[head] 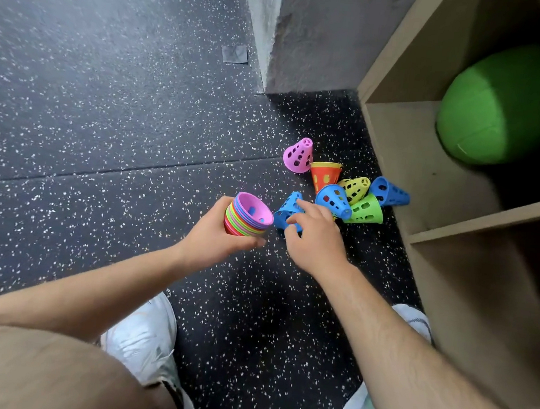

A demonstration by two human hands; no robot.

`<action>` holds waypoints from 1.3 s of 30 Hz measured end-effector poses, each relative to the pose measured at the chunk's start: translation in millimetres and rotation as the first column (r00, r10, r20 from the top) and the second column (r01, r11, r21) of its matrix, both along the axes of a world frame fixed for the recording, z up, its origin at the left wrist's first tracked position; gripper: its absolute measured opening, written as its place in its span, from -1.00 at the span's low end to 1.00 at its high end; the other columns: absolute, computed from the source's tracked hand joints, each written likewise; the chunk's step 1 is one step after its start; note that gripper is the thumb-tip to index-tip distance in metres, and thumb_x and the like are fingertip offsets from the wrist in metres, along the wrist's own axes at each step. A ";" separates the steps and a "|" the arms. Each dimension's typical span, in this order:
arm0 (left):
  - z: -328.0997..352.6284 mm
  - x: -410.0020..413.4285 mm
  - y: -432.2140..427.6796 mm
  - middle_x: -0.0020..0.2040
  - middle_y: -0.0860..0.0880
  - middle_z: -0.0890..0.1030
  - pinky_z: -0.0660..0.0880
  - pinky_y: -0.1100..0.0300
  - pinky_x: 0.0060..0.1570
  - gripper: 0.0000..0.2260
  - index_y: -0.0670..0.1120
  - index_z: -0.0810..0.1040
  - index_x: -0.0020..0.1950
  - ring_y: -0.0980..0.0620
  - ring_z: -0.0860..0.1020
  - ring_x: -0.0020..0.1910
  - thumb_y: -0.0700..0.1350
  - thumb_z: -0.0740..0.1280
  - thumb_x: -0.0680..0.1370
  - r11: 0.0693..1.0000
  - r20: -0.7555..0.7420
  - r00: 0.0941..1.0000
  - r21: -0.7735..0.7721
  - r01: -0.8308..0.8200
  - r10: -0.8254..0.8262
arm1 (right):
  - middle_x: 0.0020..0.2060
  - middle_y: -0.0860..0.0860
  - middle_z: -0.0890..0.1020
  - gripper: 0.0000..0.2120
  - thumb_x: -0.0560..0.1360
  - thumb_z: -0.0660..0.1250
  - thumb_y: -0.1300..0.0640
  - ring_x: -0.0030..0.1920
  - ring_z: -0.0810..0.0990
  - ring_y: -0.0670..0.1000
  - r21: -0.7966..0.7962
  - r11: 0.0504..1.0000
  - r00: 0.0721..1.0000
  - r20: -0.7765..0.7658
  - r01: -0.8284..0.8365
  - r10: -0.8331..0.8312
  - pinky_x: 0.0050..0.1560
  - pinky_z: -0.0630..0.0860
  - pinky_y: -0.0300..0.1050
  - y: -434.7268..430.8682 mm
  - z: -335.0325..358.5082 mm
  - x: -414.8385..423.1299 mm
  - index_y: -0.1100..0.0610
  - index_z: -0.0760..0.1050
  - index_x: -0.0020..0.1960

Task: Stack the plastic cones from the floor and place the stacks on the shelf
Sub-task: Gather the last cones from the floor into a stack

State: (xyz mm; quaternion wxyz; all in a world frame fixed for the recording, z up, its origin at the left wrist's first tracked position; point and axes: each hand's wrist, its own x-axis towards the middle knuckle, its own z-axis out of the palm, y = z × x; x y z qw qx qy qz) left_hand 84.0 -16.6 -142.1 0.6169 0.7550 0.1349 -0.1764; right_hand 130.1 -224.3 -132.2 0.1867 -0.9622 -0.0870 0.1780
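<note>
Gripping in the left hand [216,232] a many-coloured stack [249,215] of nested cones, wide mouth up, a pink one innermost, over the speckled floor [105,122]. Closing the right hand [315,238], just right of that stack, on the nearest blue cone [286,211], fingers curled over its side and thumb at its rim; not yet lifted clear, as far as can be told. Past the right hand's fingertips, lying loose in a cluster: a pink cone [298,156] farthest off, an orange cone [324,176], a second blue cone [333,200] almost touching the fingers, then a yellow cone [356,188], a green cone [365,210] and a third blue cone [390,191] hard against the shelf [430,173]. Right of both hands, in the shelf's upper compartment, only a green ball [502,104]; no cones seen there. Probably past halfway with the gathering, going by the many rims in the stack. Left to do: nesting the pinched cone and some six more, then setting the stack on the shelf.
</note>
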 end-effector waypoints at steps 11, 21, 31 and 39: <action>3.9 -14.9 7.7 0.02 0.05 0.64 0.51 0.32 -0.08 -0.41 -0.01 0.45 0.29 0.26 0.58 -0.16 -0.12 0.67 0.37 1.000 0.008 1.000 0.007 -0.020 0.019 | 0.49 -0.07 0.31 -0.61 0.54 0.17 0.12 0.41 0.23 0.10 -0.240 0.971 0.999 0.048 0.002 0.009 0.41 0.17 0.08 6.5 7.9 5.0 0.11 0.43 0.35; 4.2 -17.3 8.8 0.01 0.05 0.65 0.53 0.40 -0.16 -0.42 -0.03 0.44 0.29 0.33 0.59 -0.19 -0.17 0.65 0.39 1.000 0.010 1.000 0.001 -0.030 0.030 | 0.17 0.05 0.50 -0.45 0.51 0.35 -0.24 0.26 0.36 0.10 0.111 0.984 0.968 0.197 0.139 -0.158 0.30 0.29 -0.01 7.4 17.2 3.8 0.14 0.45 0.31; -0.2 -18.1 9.7 0.02 0.05 0.65 0.58 0.26 -0.05 -0.43 0.00 0.45 0.27 0.25 0.60 -0.15 -0.16 0.66 0.38 1.000 0.012 1.000 0.017 -0.020 0.020 | -0.01 0.02 0.56 -0.73 0.67 0.19 0.04 0.03 0.47 -0.06 0.454 0.891 0.947 0.295 -0.022 -0.127 0.09 0.41 -0.17 22.4 21.2 -2.8 0.22 0.51 -0.02; -3.7 -10.6 -3.4 -0.03 0.03 0.62 0.52 0.32 -0.17 -0.49 -0.04 0.45 0.22 0.30 0.56 -0.24 -0.24 0.63 0.39 0.999 0.029 0.999 0.041 0.015 -0.016 | 0.12 -0.15 0.55 -0.76 0.65 0.18 0.03 0.19 0.45 -0.10 0.491 0.869 0.998 0.040 -0.057 0.043 0.25 0.35 -0.26 27.2 19.6 -33.7 0.03 0.54 0.23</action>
